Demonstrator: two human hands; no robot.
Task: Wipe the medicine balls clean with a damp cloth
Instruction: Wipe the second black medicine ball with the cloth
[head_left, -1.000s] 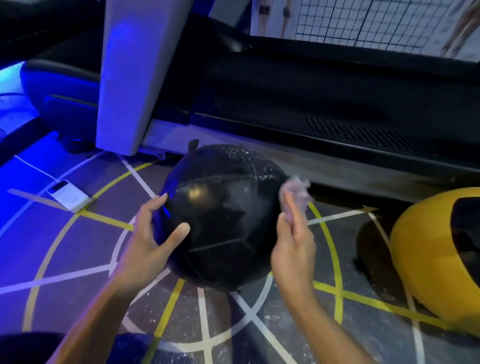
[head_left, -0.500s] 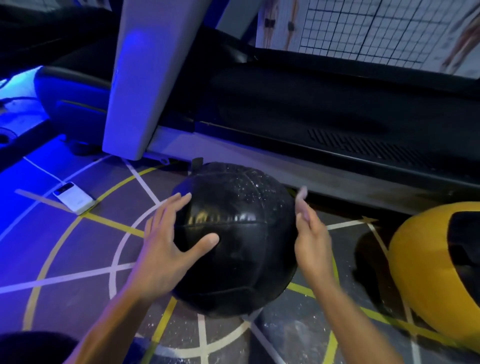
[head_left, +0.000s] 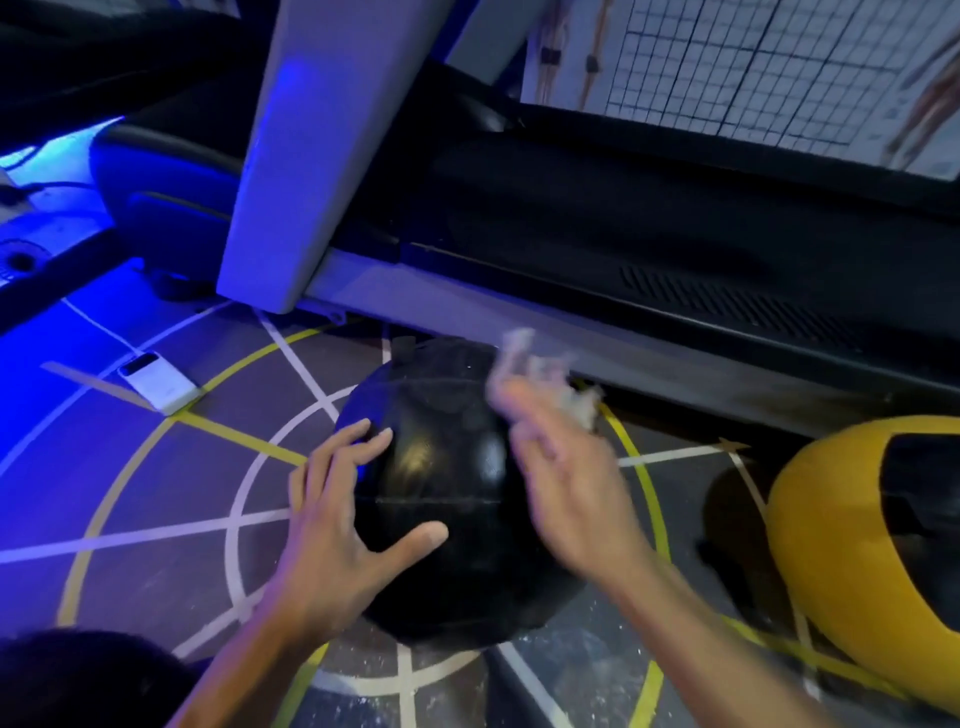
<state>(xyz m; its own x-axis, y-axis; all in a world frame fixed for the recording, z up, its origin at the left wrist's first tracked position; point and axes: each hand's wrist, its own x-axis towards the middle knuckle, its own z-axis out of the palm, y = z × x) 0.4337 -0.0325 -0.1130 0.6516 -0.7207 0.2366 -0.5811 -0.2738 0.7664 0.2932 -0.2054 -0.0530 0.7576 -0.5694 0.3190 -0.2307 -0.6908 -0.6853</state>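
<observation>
The black medicine ball (head_left: 457, 499) sits on the floor (head_left: 156, 493) at the middle of a set of painted white and yellow lines, directly in front of the person and between the two hands. The left hand (head_left: 337, 525) rests flat on the ball's left flank, its fingers spread wide and straight and the thumb laid across the lower front, so its grip is a wide steadying one and not a clasp. The right hand (head_left: 566, 478) lies over the ball's upper right shoulder and is blurred; a pale cloth (head_left: 545, 384) shows at its fingertips and appears to be pinched there, though the blur hides just how the fingers close on it. The ball is round, so it has no long axis to align with; what matters is that its unwiped surface lies to the left of and below the cloth, with the cloth hand much the nearer of the two to the top seam. Sweeping the cloth down and across the front probably needs the left hand to hold or roll the ball against the push. Room is tight behind, where the grey side rail and dark deck of a treadmill (head_left: 623, 291) run close past the ball. A yellow ball (head_left: 831, 545) lies near on the right, and a white phone (head_left: 158, 382) lies well apart on the left. The near floor offers the most open room.
</observation>
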